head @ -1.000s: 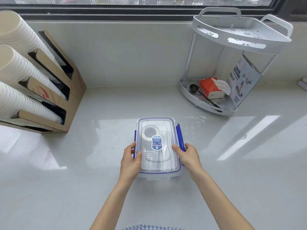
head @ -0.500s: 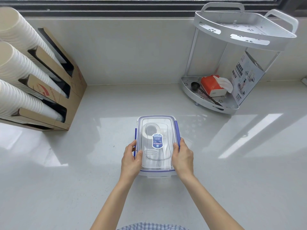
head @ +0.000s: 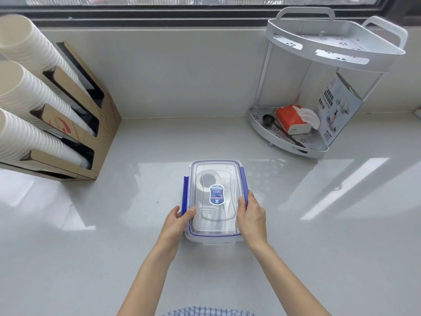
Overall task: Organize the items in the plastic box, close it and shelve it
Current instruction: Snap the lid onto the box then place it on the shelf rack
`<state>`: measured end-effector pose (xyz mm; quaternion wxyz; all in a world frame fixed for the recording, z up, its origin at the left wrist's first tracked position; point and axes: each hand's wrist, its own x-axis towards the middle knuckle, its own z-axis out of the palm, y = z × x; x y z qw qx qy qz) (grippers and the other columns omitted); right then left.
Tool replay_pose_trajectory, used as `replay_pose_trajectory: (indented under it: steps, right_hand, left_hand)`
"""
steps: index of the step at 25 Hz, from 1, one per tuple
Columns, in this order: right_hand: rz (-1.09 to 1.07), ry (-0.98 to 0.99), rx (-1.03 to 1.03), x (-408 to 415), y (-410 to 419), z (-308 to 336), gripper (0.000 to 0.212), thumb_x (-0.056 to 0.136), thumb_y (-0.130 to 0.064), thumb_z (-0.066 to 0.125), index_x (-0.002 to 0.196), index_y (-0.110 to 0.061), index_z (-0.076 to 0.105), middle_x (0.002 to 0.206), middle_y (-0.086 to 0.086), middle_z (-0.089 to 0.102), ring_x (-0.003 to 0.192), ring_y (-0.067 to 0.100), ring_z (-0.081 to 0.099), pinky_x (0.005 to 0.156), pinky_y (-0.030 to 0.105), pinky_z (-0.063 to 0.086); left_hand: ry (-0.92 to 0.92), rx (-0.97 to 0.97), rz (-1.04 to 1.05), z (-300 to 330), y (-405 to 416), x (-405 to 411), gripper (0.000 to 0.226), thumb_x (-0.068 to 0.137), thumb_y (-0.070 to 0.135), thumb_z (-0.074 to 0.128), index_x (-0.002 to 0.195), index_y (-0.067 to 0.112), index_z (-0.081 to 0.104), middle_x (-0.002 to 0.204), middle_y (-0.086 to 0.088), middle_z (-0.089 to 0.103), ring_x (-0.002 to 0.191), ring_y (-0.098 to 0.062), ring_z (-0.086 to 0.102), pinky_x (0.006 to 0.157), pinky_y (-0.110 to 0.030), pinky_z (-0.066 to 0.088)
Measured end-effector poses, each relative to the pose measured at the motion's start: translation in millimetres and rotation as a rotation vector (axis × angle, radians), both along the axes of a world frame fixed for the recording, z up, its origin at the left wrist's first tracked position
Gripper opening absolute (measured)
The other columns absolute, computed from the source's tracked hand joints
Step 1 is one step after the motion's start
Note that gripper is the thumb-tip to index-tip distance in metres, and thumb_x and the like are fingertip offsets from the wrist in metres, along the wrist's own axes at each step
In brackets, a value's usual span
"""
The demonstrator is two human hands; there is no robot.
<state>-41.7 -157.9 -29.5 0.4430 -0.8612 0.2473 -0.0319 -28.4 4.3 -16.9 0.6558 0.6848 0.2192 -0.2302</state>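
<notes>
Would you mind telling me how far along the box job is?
Done: items sit inside the plastic box and its lid is on. In hand: the left hand grips the left blue clip, which stands out; the right hand presses the right clip. Left: shelving it on the rack.

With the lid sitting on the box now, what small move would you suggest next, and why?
Probably press the left blue clip down with the left hand. The lid lies flat on the box, the right clip looks folded down under the right hand, but the left clip flares outward, seemingly unlatched.
</notes>
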Motion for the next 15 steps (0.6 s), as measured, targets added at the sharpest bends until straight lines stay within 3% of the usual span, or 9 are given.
replay_pose_trajectory:
  steps: [2, 5, 8, 11, 15]
  right_hand:
    - [0.002, 0.008, 0.009, 0.3, 0.3, 0.6, 0.043, 0.098, -0.023, 0.034, 0.133, 0.000, 0.041, 0.123, 0.024, 0.059, 0.113, 0.039, 0.054, 0.094, 0.041, 0.043]
    - [0.001, 0.012, 0.016, -0.1, 0.4, 1.0, 0.043, 0.098, -0.023, 0.034, 0.134, -0.001, 0.040, 0.125, 0.022, 0.059, 0.114, 0.038, 0.054, 0.095, 0.041, 0.043]
    - [-0.002, 0.014, 0.023, -0.6, 0.4, 1.2, 0.042, 0.098, -0.023, 0.034, 0.133, -0.001, 0.041, 0.122, 0.023, 0.060, 0.111, 0.039, 0.055, 0.094, 0.041, 0.043]
    - [-0.010, 0.014, 0.012, -1.1, 0.6, 1.1, 0.042, 0.098, -0.023, 0.034, 0.134, -0.001, 0.040, 0.122, 0.024, 0.060, 0.111, 0.039, 0.055, 0.092, 0.040, 0.043]
    - [-0.020, 0.013, -0.026, -0.8, 1.8, 2.1, 0.042, 0.098, -0.021, 0.034, 0.135, -0.001, 0.040, 0.122, 0.025, 0.061, 0.111, 0.040, 0.055, 0.092, 0.040, 0.042]
  left_hand:
    - [-0.070, 0.036, -0.014, 3.0, 0.9, 0.6, 0.048, 0.087, 0.021, 0.057, 0.131, 0.008, 0.043, 0.130, -0.010, 0.055, 0.108, -0.024, 0.054, 0.090, -0.031, 0.042]
    - [-0.171, 0.129, -0.018, 4.0, -2.3, -2.4, 0.045, 0.088, 0.021, 0.054, 0.132, 0.013, 0.044, 0.123, -0.007, 0.052, 0.103, -0.021, 0.052, 0.083, -0.029, 0.040]
    - [-0.264, 0.202, -0.032, -2.6, -6.9, -10.4, 0.044, 0.091, 0.028, 0.047, 0.135, 0.023, 0.041, 0.130, -0.005, 0.051, 0.109, -0.021, 0.053, 0.088, -0.029, 0.042]
    - [-0.306, 0.229, -0.044, -4.9, -8.9, -11.8, 0.046, 0.093, 0.026, 0.044, 0.138, 0.021, 0.039, 0.136, -0.002, 0.051, 0.117, -0.019, 0.051, 0.103, -0.033, 0.041]
    - [-0.317, 0.257, 0.004, -6.6, -13.3, -10.1, 0.045, 0.093, 0.024, 0.043, 0.137, 0.020, 0.040, 0.135, -0.003, 0.052, 0.120, -0.019, 0.050, 0.105, -0.034, 0.039]
